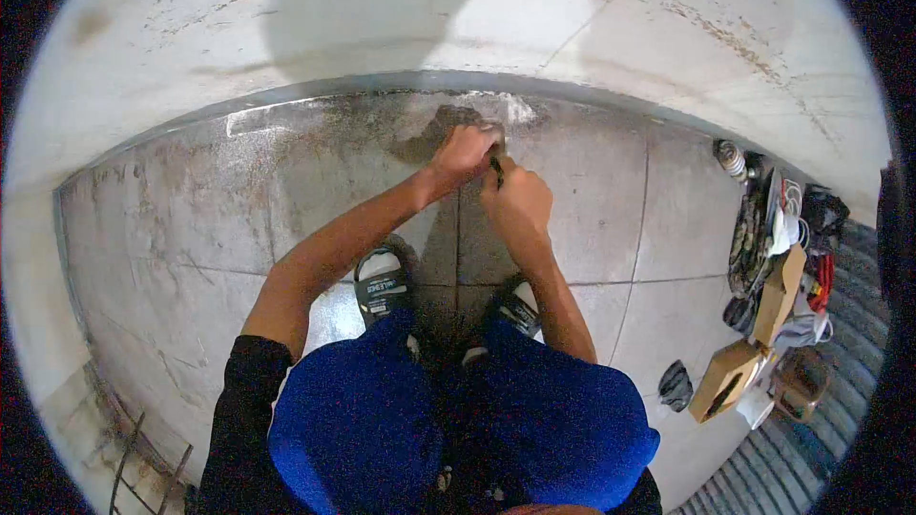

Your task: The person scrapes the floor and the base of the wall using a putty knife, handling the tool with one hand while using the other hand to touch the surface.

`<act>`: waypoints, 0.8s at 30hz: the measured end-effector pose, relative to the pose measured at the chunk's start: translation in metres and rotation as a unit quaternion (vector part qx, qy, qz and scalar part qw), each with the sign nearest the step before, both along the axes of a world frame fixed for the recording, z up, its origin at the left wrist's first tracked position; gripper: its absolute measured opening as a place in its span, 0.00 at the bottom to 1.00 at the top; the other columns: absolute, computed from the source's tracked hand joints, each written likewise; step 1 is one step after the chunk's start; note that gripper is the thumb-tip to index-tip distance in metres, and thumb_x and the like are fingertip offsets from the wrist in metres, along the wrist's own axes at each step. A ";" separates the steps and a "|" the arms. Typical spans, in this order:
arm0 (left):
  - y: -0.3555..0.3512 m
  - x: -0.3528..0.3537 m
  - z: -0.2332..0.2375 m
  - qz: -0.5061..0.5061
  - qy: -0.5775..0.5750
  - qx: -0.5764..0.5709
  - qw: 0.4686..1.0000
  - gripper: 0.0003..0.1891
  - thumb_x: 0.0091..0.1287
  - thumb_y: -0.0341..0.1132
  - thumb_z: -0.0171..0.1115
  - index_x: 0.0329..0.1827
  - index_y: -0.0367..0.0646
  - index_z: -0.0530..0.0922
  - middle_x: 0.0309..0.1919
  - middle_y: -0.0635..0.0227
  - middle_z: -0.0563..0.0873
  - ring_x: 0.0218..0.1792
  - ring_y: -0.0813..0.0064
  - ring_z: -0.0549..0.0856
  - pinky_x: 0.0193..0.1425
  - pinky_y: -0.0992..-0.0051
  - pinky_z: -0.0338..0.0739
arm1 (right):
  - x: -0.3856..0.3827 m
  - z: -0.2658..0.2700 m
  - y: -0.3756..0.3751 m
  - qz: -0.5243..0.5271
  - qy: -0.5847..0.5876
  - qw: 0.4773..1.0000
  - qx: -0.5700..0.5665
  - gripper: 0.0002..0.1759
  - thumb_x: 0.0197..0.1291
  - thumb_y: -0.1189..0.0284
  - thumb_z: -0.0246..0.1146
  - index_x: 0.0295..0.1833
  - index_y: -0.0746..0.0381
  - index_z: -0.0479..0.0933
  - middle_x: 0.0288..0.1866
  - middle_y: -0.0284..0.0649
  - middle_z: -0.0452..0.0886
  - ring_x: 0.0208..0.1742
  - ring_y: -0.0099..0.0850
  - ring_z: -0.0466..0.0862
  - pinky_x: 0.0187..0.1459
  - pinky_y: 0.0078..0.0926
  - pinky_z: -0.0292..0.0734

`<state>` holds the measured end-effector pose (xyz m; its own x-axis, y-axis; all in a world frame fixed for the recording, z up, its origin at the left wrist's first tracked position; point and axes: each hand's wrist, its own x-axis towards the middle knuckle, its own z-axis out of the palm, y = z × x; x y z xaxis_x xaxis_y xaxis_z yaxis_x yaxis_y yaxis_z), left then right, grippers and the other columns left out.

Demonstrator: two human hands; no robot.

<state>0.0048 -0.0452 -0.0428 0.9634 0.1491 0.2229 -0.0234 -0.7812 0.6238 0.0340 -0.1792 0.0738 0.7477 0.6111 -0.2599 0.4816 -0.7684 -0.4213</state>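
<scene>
My left hand (465,151) is closed in front of me, low over the tiled floor near the wall. Close beside it, to the right and slightly nearer to me, my right hand (520,200) is closed round a slim dark tool (497,170). The tool's upper end, with a greyish glint, runs up against my left fingers. Its exact kind is too small and blurred to tell. What my left fingers pinch is hidden.
Below the stained white wall (534,19) runs a grey skirting (382,84). Sandals (382,286) are on my feet. At right lie a spiral bulb (731,160), cardboard boxes (725,380), red cable (823,283), a black bag (675,385) and a corrugated shutter (811,439).
</scene>
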 end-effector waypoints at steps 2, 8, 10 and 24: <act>0.004 -0.001 0.009 0.004 0.007 -0.007 1.000 0.08 0.54 0.33 0.59 0.36 0.41 0.79 0.33 0.49 0.82 0.40 0.48 0.82 0.43 0.56 0.75 | -0.001 -0.006 0.006 -0.009 -0.009 1.000 0.025 0.13 0.55 0.68 0.58 0.44 0.60 0.81 0.29 0.54 0.81 0.31 0.51 0.82 0.35 0.49 0.76; 0.019 0.019 0.006 0.002 0.121 0.060 0.991 0.08 0.58 0.34 0.56 0.37 0.43 0.79 0.35 0.50 0.83 0.40 0.49 0.83 0.45 0.56 0.75 | 0.019 -0.009 0.012 0.026 -0.042 0.997 0.057 0.12 0.55 0.68 0.58 0.44 0.59 0.80 0.29 0.52 0.82 0.31 0.51 0.82 0.34 0.47 0.77; 0.002 -0.005 0.005 -0.025 0.089 0.034 0.995 0.11 0.59 0.34 0.54 0.42 0.43 0.79 0.35 0.49 0.82 0.40 0.48 0.82 0.45 0.55 0.75 | -0.005 -0.004 -0.003 0.023 -0.016 1.000 0.004 0.13 0.56 0.67 0.58 0.46 0.58 0.80 0.28 0.52 0.82 0.30 0.51 0.82 0.34 0.47 0.77; -0.024 -0.014 0.013 -0.015 0.040 0.008 0.999 0.09 0.53 0.27 0.57 0.38 0.38 0.75 0.34 0.49 0.82 0.42 0.50 0.82 0.46 0.58 0.79 | -0.021 -0.006 -0.018 0.000 -0.039 0.999 -0.010 0.20 0.57 0.68 0.58 0.56 0.52 0.78 0.27 0.50 0.81 0.29 0.48 0.82 0.32 0.45 0.76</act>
<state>-0.0091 -0.0696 -0.0298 0.9823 0.1164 0.1464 0.0024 -0.7903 0.6127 0.0126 -0.1974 0.0680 0.7659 0.6064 -0.2138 0.5123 -0.7764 -0.3671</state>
